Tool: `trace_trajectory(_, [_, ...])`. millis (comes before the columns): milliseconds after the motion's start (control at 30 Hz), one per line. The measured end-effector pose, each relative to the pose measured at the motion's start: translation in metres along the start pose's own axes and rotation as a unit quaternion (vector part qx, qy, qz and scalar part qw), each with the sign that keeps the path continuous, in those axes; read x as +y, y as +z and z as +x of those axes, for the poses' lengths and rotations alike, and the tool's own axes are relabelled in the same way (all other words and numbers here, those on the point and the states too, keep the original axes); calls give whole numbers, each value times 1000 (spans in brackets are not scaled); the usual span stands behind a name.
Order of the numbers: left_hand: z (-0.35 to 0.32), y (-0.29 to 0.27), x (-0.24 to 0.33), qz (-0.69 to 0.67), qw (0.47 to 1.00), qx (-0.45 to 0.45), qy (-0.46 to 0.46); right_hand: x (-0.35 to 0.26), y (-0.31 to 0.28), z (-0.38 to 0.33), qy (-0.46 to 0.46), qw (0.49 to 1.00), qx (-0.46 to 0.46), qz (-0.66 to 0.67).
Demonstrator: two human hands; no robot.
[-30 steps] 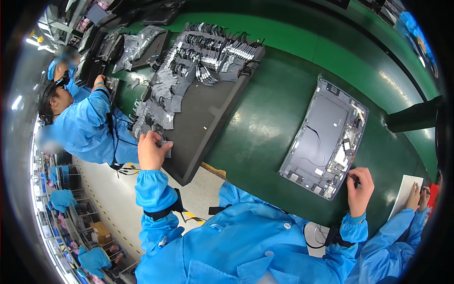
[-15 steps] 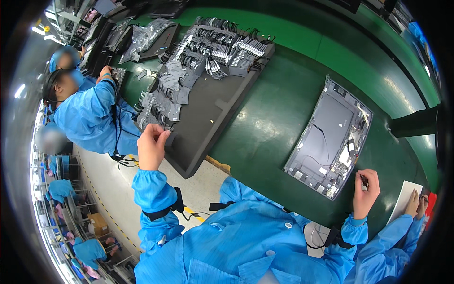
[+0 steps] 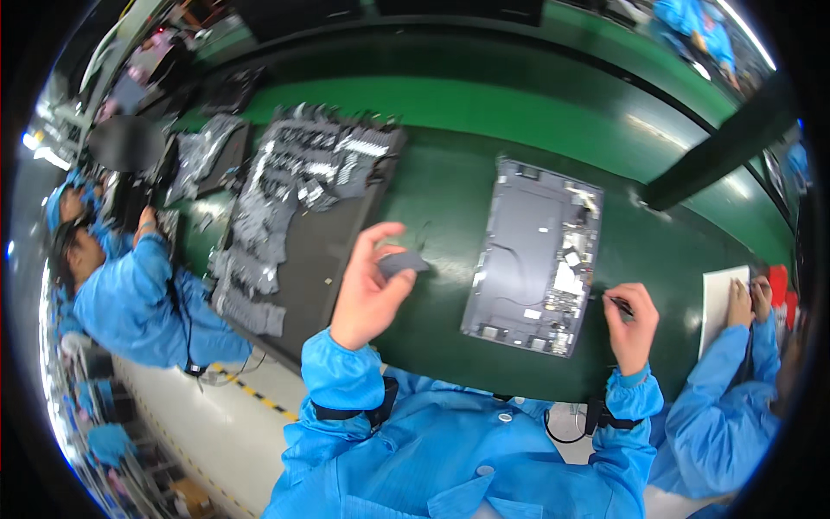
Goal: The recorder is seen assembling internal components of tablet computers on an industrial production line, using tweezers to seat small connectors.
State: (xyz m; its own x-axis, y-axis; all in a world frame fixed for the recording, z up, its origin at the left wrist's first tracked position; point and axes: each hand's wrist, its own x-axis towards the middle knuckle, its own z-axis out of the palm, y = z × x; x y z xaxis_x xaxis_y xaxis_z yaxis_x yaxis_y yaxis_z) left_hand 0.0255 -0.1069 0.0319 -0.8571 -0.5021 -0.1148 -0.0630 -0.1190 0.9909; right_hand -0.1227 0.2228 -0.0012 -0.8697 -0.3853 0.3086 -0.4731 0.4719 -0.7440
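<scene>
A small flat dark grey pad (image 3: pixel 403 262) is pinched by the left hand (image 3: pixel 367 290) between thumb and fingertips, held just above the green belt (image 3: pixel 484 112), between the big dark panel (image 3: pixel 316 259) loaded with grey parts (image 3: pixel 285 186) and the opened grey device back (image 3: pixel 534 255). The pad is judged light, thin and probably soft or flexible, so it is best taken by the edges with a light pinch, not squeezed flat; dropping would likely do no harm, creasing might. Left hand is partly closed, thumb up, fingers curled onto the pad. The right hand (image 3: pixel 633 324) is closed around a thin dark tool (image 3: pixel 617 303), tip pointed at the lower right edge of the device back, near its exposed board; contact cannot be told. The device back is judged stiff but fragile at the board and thin wires. A co-worker in blue (image 3: pixel 130 298) is seen at left, another sleeve (image 3: pixel 722 389) at right beside a white sheet (image 3: pixel 719 298).
</scene>
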Motion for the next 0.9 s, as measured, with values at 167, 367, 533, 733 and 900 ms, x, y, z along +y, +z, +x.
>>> trace_trajectory(167, [34, 34, -6, 78, 982, -170, -26, -6, -3, 3, 44, 999, 14, -17])
trace_trajectory(367, [52, 57, -38, 17, 990, -137, -35, 17, 12, 30, 166, 980, -47, 96])
trace_trajectory(533, [54, 56, -24, 27, 983, -171, -56, 20, 26, 47, 173, 977, -53, 115])
trace_trajectory(733, [60, 54, -47, 32, 994, -109, -3, 21, 31, 60, 217, 965, -69, 129])
trace_trajectory(900, [62, 56, -44, -25, 995, -86, -37, 14, 32, 56, 194, 972, -41, 130])
